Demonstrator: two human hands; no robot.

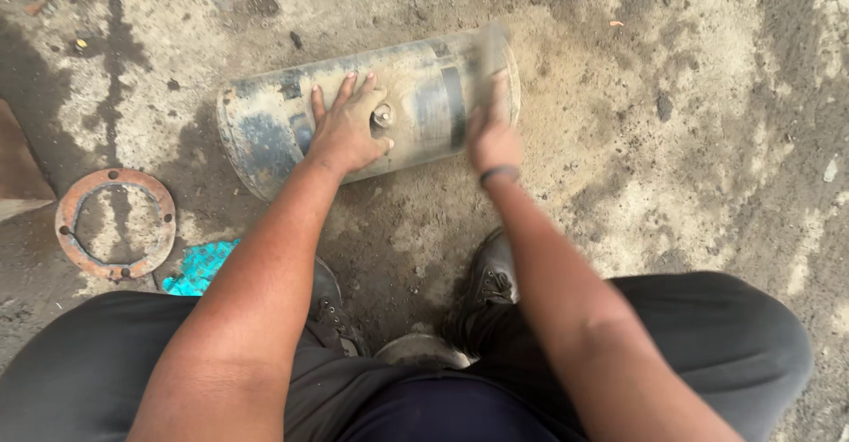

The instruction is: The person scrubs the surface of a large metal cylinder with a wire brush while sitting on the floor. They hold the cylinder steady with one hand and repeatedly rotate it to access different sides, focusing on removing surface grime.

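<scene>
A dirty grey metal cylinder tank (265, 128) with dark bands lies on its side on the ground in front of me. My left hand (345, 128) rests flat on top of it, fingers spread, beside a small metal fitting (382, 117). My right hand (493, 137) is blurred by motion near the tank's right end and grips a flat, sand-coloured sheet (491, 53) pressed against the tank's surface. A dark band circles my right wrist.
A rusty ring flange (115, 223) with bolt holes lies on the ground at left. A scrap of turquoise material (202, 267) sits beside my left knee. My black shoes (485, 287) stand below the tank. The ground is dusty, stained concrete.
</scene>
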